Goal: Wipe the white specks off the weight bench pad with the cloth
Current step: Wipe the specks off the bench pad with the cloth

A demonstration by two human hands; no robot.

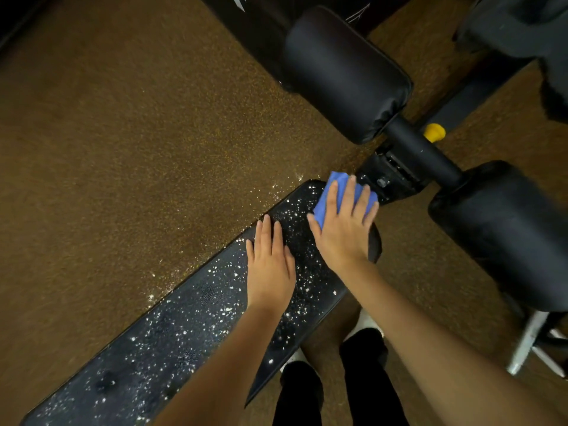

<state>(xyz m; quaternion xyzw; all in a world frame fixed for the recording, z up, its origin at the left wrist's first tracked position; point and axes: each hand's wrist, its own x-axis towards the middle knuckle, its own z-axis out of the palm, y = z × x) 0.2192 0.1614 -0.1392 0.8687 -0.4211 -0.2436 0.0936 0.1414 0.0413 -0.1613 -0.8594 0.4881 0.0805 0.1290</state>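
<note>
The black weight bench pad runs from the lower left up to the centre, dotted all over with white specks. My right hand presses a folded blue cloth flat onto the pad's far end, fingers straight and spread. My left hand lies flat on the pad just left of it, fingers straight and together, holding nothing.
Two black roller pads on a bar with a yellow knob stand beyond the pad's end. Brown speckled floor spreads to the left, with some specks near the pad edge. My legs and shoes are below the pad.
</note>
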